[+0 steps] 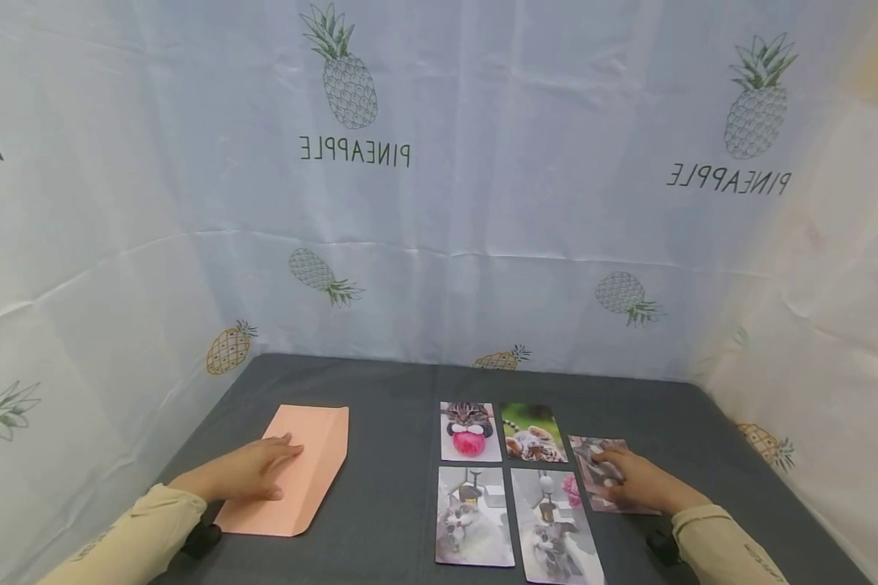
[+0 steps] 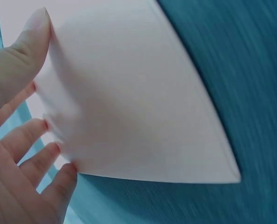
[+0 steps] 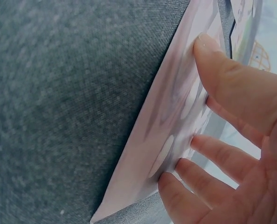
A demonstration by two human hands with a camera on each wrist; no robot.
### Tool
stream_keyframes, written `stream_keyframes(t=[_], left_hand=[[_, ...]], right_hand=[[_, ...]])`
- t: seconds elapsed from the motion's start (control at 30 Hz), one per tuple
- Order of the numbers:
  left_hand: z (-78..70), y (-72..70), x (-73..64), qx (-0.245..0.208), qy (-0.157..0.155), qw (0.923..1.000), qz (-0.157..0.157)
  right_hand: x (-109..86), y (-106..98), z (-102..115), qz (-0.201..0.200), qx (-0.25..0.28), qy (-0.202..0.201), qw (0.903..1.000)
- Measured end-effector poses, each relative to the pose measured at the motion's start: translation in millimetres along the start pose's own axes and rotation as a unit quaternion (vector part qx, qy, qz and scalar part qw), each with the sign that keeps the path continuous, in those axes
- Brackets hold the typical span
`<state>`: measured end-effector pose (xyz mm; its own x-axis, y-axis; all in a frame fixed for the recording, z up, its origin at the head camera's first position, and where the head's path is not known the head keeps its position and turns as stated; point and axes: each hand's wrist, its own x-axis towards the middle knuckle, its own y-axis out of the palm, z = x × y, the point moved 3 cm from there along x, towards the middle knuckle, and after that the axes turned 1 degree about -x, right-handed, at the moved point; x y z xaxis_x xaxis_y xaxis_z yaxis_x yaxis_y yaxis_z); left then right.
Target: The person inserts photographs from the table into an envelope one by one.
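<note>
At the left of the head view, my left hand point(image 1: 249, 471) rests on a peach-pink envelope point(image 1: 320, 435) lying on the dark table. Its fingers are spread and loosely bent, fingertips touching the paper point(image 2: 143, 102) in the left wrist view. My right hand point(image 1: 644, 481) lies over a glossy cat photo point(image 1: 584, 447) at the right. In the right wrist view, thumb and fingertips touch the photo's face point(image 3: 143, 154), covering part of the picture. Left of this photo lie a cat photo with a pink ball point(image 1: 470, 443), a tiger-cub photo point(image 1: 534, 439) and two grey-and-white cat photos, one left point(image 1: 483, 536), one right point(image 1: 571, 552).
The dark cloth-covered table point(image 1: 388, 487) spreads between the envelope and the photos. A pale curtain point(image 1: 468, 195) printed with pineapples hangs behind the table and along both sides.
</note>
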<state>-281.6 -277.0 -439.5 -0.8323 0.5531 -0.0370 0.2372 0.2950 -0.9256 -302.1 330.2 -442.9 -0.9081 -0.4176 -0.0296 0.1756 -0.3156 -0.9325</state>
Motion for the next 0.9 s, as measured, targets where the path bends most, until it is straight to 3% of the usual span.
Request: stream_keyframes(t=[0.17,0.5,0.9], left_hand=[[-19.6,4.7,13.7,-0.010,-0.001,1.0000,0.003],[-48.4,20.2,41.2,-0.031,-0.056,0.9979,0.005],[-84.4,35.8,71.4,-0.011,-0.059,0.9982,0.004]], right_hand=[[0.0,-1,3,0.004,-0.007,0.022,0.9997],[-0.3,0,4,0.010,-0.001,0.033,0.9994],[0.4,0,4,0.006,0.002,0.031,0.9995]])
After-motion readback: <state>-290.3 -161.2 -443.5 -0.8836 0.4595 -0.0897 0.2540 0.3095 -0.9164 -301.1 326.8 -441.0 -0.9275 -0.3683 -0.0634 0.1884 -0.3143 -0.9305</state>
